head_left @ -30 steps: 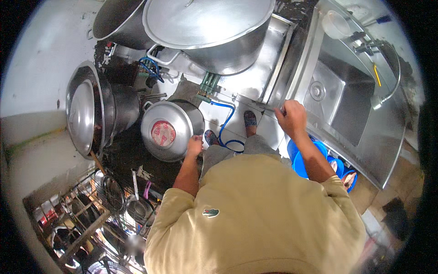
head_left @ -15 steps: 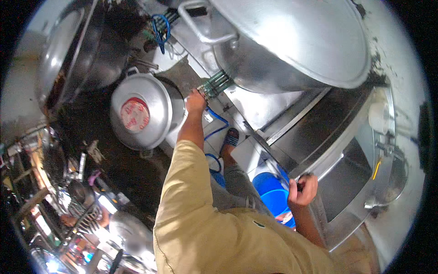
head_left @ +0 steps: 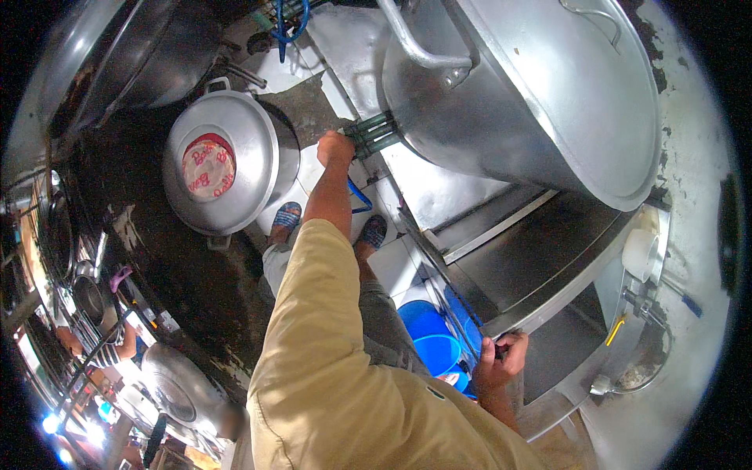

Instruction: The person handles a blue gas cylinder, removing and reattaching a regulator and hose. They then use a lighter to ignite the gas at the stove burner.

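Note:
My left hand, arm stretched forward, is closed at the near end of several green burner pipes. These pipes run under a huge lidded aluminium pot with a loop handle. A blue hose hangs below that hand. My right hand is curled at the corner of a stainless steel counter. Something dark shows between its thumb and fingers, too small to name. To the left of my left arm stands a smaller aluminium pot with a round red-and-white patch on its lid.
Blue buckets stand on the tiles beside my legs, below the counter. A large dark wok-like pan leans at the upper left. A tap and a white dipper are at the right wall. Another person's arm shows among cookware.
The view has shifted, and both my sandalled feet now show. My left hand stays at the burner pipes. My right hand remains at the counter corner.

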